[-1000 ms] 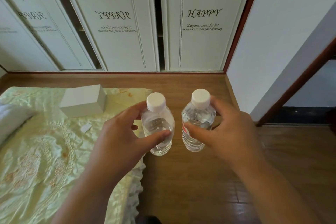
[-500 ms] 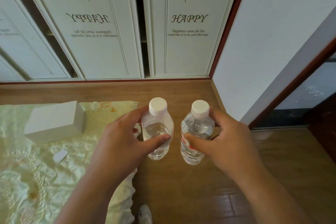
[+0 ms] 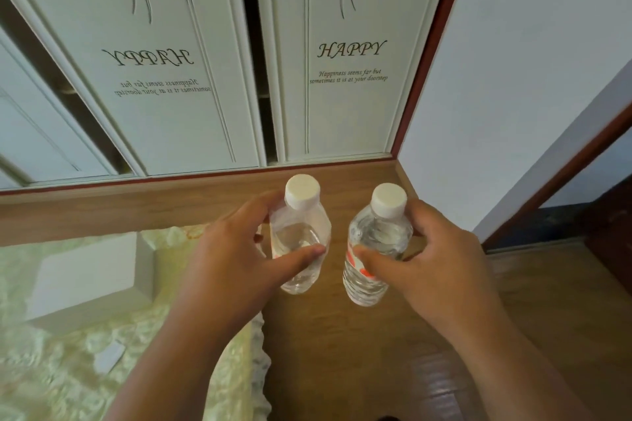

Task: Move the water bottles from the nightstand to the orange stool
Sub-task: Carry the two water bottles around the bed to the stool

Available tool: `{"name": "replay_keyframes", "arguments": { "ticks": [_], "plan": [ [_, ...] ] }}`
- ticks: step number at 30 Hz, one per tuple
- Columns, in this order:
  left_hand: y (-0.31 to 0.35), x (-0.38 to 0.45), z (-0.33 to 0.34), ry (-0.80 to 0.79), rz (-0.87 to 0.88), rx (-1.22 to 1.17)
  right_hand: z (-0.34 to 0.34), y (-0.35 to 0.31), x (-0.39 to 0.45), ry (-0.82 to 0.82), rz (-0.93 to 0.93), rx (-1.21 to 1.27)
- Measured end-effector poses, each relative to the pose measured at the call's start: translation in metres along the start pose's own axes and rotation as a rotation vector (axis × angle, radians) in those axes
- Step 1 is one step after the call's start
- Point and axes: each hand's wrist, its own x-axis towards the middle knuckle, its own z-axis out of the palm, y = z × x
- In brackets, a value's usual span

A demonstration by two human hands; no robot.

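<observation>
I carry two clear water bottles with white caps, upright, above the wooden floor. My left hand (image 3: pixel 229 270) grips the left bottle (image 3: pixel 301 239), which has no label and is partly full. My right hand (image 3: pixel 434 270) holds the right bottle (image 3: pixel 376 249), which has a red and white label. The bottles are side by side, a small gap between them. Neither the nightstand nor the orange stool is in view.
A bed with a pale green embroidered cover (image 3: pixel 61 369) lies at the lower left, with a white box (image 3: pixel 89 280) on it. White wardrobe doors (image 3: pixel 345 79) marked HAPPY stand ahead. A white wall (image 3: pixel 513 79) and a dark doorway (image 3: pixel 588 208) are on the right.
The view has shifted right and closer to the wardrobe; the bed and box have slid left. Both hands still hold their bottles in the same grip.
</observation>
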Motion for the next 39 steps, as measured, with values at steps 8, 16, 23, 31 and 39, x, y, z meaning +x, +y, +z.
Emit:
{"name": "replay_keyframes", "arguments": {
  "ticks": [8,16,23,31,39],
  "plan": [
    [-0.015,0.053,-0.002,0.075,-0.08,0.056,0.028,-0.004,0.085,-0.083,-0.072,0.068],
    [0.004,0.117,0.012,0.21,-0.177,0.111,0.023,0.003,0.19,-0.192,-0.2,0.145],
    [0.029,0.167,0.04,0.293,-0.24,0.133,0.008,0.021,0.266,-0.22,-0.3,0.182],
    [0.048,0.217,0.065,0.274,-0.248,0.125,-0.01,0.047,0.316,-0.241,-0.304,0.156],
    [0.039,0.277,0.088,0.174,-0.213,0.079,-0.007,0.074,0.354,-0.174,-0.224,0.152]
  ]
}}
